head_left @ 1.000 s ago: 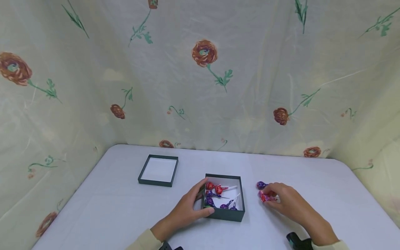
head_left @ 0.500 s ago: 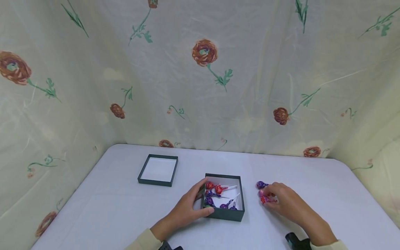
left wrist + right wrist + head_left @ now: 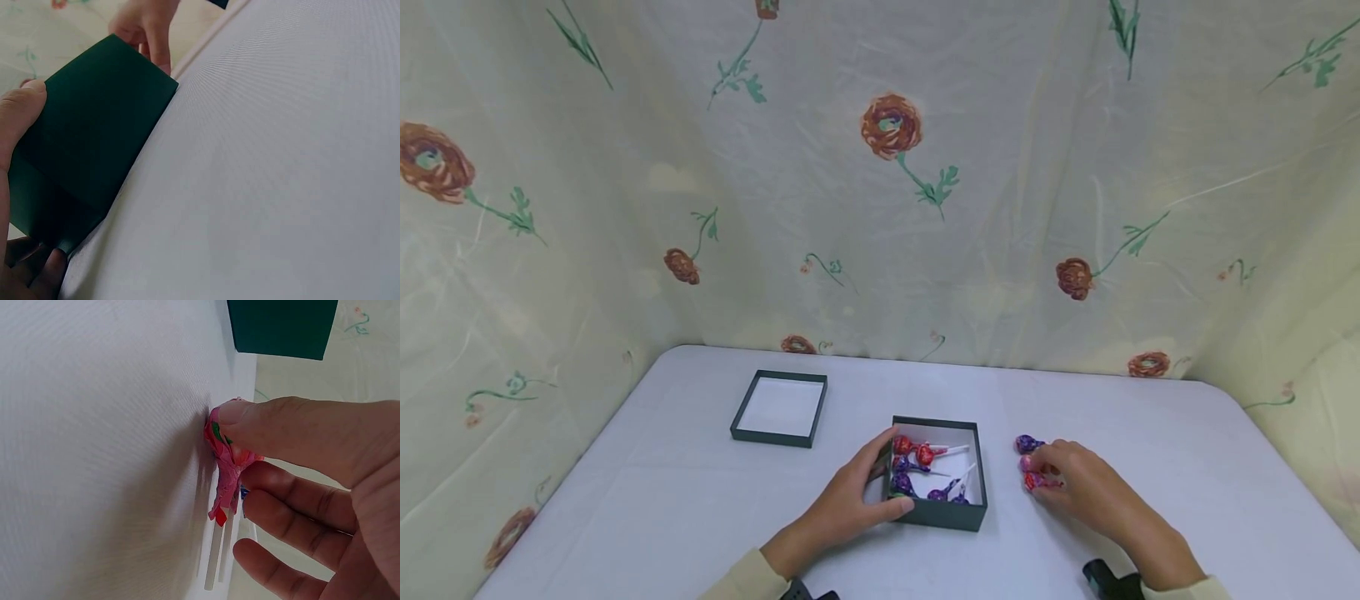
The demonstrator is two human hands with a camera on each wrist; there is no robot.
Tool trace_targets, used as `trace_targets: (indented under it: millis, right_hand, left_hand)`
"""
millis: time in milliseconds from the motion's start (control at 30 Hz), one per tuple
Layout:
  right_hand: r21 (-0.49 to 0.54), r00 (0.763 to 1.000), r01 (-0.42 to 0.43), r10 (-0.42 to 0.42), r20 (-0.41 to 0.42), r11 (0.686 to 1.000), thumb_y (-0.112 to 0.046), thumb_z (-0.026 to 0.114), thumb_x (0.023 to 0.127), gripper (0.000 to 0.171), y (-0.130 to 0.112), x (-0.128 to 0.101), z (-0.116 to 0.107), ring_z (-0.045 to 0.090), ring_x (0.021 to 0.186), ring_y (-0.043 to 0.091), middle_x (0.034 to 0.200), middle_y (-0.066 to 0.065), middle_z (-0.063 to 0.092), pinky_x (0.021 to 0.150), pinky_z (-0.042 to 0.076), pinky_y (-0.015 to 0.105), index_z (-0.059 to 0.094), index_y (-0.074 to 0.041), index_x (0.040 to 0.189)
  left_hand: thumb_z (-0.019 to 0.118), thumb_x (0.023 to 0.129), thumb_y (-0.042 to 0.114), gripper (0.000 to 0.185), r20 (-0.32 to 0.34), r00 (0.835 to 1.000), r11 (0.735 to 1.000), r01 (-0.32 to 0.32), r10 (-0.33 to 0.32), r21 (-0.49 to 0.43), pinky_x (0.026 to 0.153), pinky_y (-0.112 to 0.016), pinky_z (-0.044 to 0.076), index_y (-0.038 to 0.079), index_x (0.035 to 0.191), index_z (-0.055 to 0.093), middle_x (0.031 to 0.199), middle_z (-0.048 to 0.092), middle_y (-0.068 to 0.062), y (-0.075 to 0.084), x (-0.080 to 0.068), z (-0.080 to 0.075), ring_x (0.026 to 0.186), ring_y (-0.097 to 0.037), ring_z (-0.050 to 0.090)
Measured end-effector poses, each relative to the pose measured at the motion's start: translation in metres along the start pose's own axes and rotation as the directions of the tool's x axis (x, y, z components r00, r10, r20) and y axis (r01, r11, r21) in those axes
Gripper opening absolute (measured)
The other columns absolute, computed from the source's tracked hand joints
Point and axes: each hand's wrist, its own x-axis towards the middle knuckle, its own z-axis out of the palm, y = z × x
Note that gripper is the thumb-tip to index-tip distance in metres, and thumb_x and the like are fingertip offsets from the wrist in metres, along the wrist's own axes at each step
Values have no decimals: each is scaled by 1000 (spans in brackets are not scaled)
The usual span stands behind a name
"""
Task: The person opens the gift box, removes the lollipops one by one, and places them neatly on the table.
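My left hand (image 3: 842,496) grips the left side of an open dark green box (image 3: 942,517), with the thumb on its front rim and the fingers along its side. Inside the box lie red lollipops (image 3: 927,455) and purple lollipops (image 3: 901,483) with white sticks. To the right of it, my right hand (image 3: 1090,487) pinches a pink wrapped lollipop (image 3: 226,475) low at the tabletop. The thumb covers part of its head, and its stick points back toward the palm. Another pink lollipop (image 3: 1026,463) and a purple lollipop (image 3: 1027,444) lie just beyond, partly hidden by the fingers.
The shallow box lid (image 3: 775,437), dark green with a white inside, lies at the back left of the white table (image 3: 647,500). A flowered curtain (image 3: 985,250) hangs behind and at both sides. Black wrist gear (image 3: 1108,581) shows by the right sleeve.
The pinched pink lollipop has shifted slightly toward the front, away from the other pink one. My right hand has barely moved; the left hand and the box stay put.
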Motion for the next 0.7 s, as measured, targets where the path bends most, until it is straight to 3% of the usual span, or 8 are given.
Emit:
trace_targets:
  millis: [367, 700]
  right_hand:
    - [-12, 998, 41, -41, -49, 999, -6, 82, 72, 26, 3, 0, 1, 60, 84, 15, 89, -3, 65, 77, 54, 40, 71, -13, 94]
    - [15, 1000, 21, -21, -6, 1000, -7, 81, 74, 25, 3, 1, -2, 61, 86, 16, 90, -4, 65, 80, 54, 41, 70, -13, 96]
  left_hand:
    - [71, 83, 48, 87, 4, 1000, 1000, -1, 1, -13, 111, -40, 34, 31, 153, 22, 157, 26, 6, 0, -1, -1, 142, -19, 29]
    - [70, 83, 49, 87, 0, 1000, 1000, 1, -1, -6, 110, -39, 35, 32, 153, 22, 156, 27, 7, -1, 0, 0, 142, -19, 29]
